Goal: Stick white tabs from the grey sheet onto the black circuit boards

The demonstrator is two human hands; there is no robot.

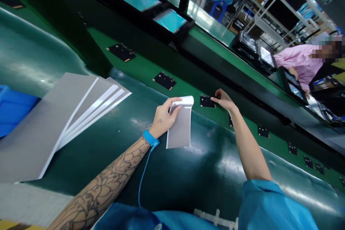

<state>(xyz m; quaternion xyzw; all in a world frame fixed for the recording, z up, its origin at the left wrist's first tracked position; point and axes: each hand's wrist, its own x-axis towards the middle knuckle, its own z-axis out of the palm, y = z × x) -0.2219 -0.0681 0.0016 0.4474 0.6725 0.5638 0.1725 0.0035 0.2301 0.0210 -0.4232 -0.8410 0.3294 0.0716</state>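
Observation:
My left hand (166, 116) pinches a small grey sheet with white edges (180, 129) by its top, where the sheet curls over and shows a white side. The sheet hangs above the green bench mat. To the right, my right hand (222, 100) is closed with thumb and fingertip at the right edge of a black circuit board (207, 101), which lies on the green conveyor strip. A blue wrist strap (151, 138) with a thin cord is around my left wrist.
Fanned large grey sheets (51, 115) lie at the left beside a blue bin (16, 107). More black boards, such as one board (164, 80), sit along the strip. Beyond the dark rail are framed blue panels (169, 20) and a co-worker in pink (302, 61).

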